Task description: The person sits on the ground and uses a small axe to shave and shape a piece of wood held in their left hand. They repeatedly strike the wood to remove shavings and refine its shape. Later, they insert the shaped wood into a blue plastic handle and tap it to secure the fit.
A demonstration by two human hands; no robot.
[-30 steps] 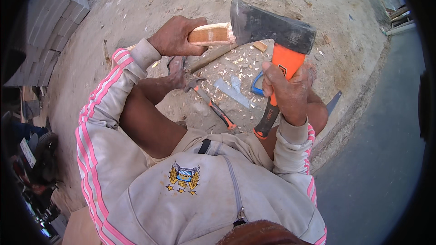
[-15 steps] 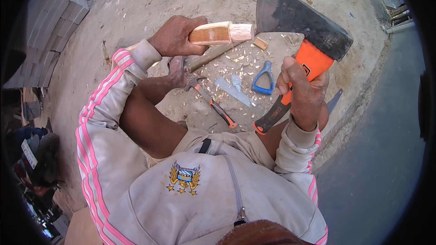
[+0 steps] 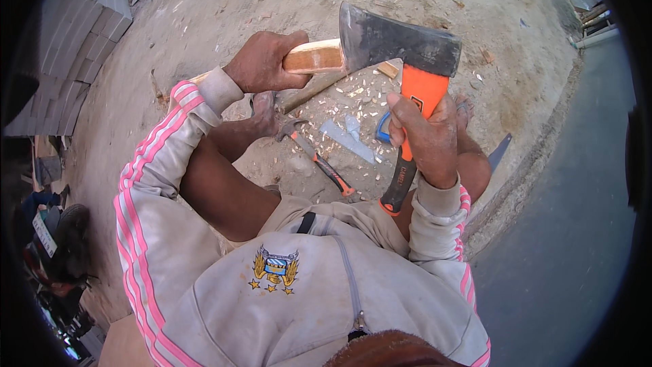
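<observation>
My left hand [image 3: 267,61] is closed around a pale wooden stick [image 3: 314,58], its trimmed end pointing right. In my right hand [image 3: 429,134] is a hatchet with a dark steel head [image 3: 401,39] and an orange-and-black handle [image 3: 422,88], gripped partway up. The hatchet's cutting edge overlaps the end of the stick and hides it; whether the edge bites into the wood I cannot tell. A claw hammer [image 3: 319,158] lies on the ground below the hands, beside a clear flat strip [image 3: 348,139]. A blue handle [image 3: 383,128] is partly hidden behind my right hand.
Wood chips and a small wood block [image 3: 388,69] lie on the sandy ground [image 3: 272,0]. A round pole [image 3: 312,92] lies by my left foot. A saw blade [image 3: 500,152] sticks out beyond my right knee. Stacked grey blocks [image 3: 81,47] and a motorbike [image 3: 61,238] stand to the left.
My right hand has swung the hatchet left and down, bringing its edge onto the end of the stick. My left hand has barely moved, and the blue handle is now mostly covered.
</observation>
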